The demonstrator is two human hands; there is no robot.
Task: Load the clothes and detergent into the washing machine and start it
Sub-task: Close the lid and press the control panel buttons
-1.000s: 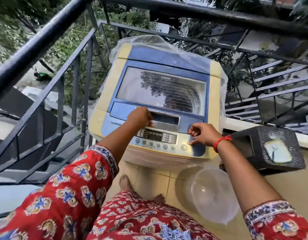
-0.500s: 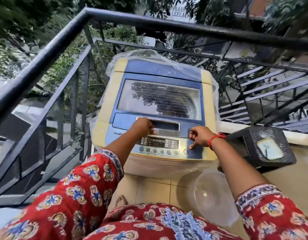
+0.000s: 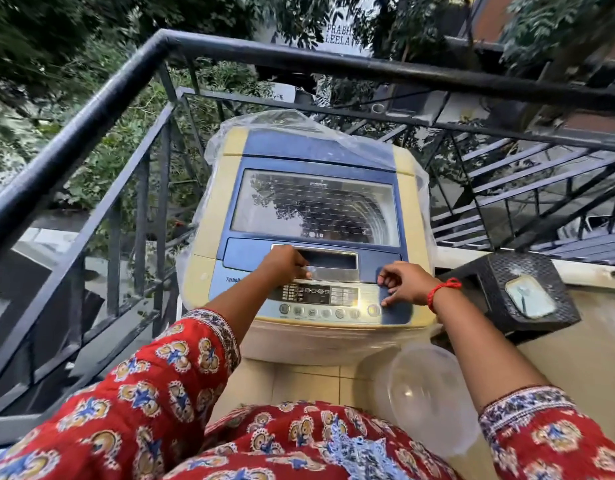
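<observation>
Head view shows the washing machine [image 3: 309, 216] closed against the far railing, left hand [image 3: 285, 263] curled at the lid handle, holding nothing. Right hand [image 3: 403, 284], fingers bent and empty, touches the control panel [image 3: 320, 301]; starting seems all that remains.

The washing machine [image 3: 309, 216] lid glass mirrors trees, so its drum contents cannot be read. The left hand [image 3: 284, 264] covers the handle recess's left end. Control panel [image 3: 320, 295] labels are too small. The clear tub [image 3: 427, 396] looks blurred, perhaps empty.
</observation>
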